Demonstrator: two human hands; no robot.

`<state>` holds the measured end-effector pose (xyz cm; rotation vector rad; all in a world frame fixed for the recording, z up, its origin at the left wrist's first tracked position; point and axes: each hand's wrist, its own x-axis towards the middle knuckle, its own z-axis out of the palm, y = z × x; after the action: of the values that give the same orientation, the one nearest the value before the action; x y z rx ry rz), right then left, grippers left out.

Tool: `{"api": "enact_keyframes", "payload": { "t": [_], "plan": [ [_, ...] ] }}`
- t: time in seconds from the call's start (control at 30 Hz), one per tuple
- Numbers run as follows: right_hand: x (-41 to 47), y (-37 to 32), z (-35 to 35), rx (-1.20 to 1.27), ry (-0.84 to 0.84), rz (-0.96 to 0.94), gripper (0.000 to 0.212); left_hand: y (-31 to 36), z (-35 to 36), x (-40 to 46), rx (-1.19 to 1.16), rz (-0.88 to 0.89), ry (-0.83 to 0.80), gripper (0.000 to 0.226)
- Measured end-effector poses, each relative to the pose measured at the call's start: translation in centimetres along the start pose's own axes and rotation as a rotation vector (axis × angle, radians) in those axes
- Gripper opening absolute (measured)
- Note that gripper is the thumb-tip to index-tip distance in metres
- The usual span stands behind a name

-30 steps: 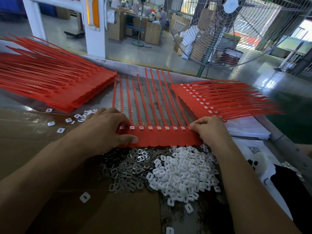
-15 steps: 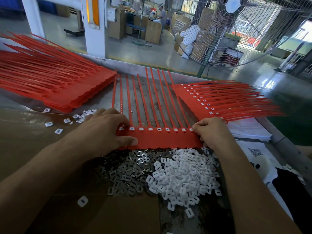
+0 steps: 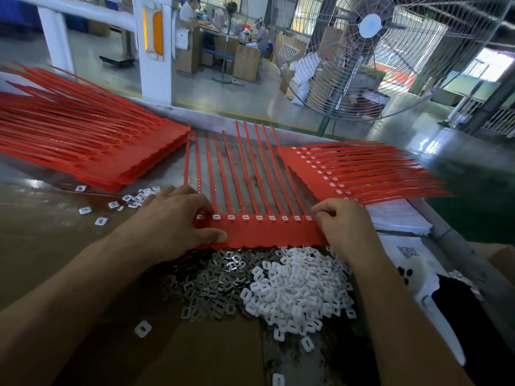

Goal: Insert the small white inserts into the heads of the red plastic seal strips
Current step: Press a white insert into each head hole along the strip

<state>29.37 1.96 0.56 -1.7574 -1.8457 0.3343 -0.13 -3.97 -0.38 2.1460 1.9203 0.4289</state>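
Note:
A joined sheet of red seal strips (image 3: 267,232) lies flat in front of me, tails pointing away. White inserts (image 3: 259,217) sit in a row along its heads. My left hand (image 3: 172,218) grips the sheet's left end, thumb on top of the red flap and fingers curled at the heads. My right hand (image 3: 341,222) has its fingers curled at the sheet's right end, over the last heads, which it hides. A heap of loose white inserts (image 3: 298,291) lies just below the sheet.
A pile of metal clips (image 3: 211,282) lies left of the white heap. A stack of red strip sheets (image 3: 83,146) fills the far left. Another stack with inserts (image 3: 348,174) fans out at right. A big fan (image 3: 390,51) stands behind. Stray inserts (image 3: 133,199) dot the cardboard.
Both hands stay at the ends of the red sheet. The camera view has shifted slightly; nothing else has visibly moved.

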Motion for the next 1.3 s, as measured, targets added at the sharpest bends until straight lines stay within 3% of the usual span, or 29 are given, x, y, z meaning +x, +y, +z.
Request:
{"api": "enact_keyframes", "payload": {
  "t": [0.27, 0.5, 1.07, 1.3],
  "plan": [
    [-0.7, -1.5, -0.4, -0.349, -0.116, -0.088, 0.037, -0.3, 0.1, 0.1, -0.001, -0.002, -0.013, 0.071],
    [0.4, -3.2, -0.1, -0.560, -0.192, -0.068, 0.030, -0.6, 0.4, 0.2, -0.010, 0.000, -0.001, 0.071],
    [-0.3, -2.6, 0.5, -0.533, -0.145, -0.064, 0.023, -0.3, 0.1, 0.0, -0.005, -0.001, -0.026, 0.068],
    [-1.2, -2.0, 0.0, -0.304, -0.082, -0.081, 0.032, -0.3, -0.2, -0.1, -0.007, 0.003, -0.036, 0.068]
  ]
}}
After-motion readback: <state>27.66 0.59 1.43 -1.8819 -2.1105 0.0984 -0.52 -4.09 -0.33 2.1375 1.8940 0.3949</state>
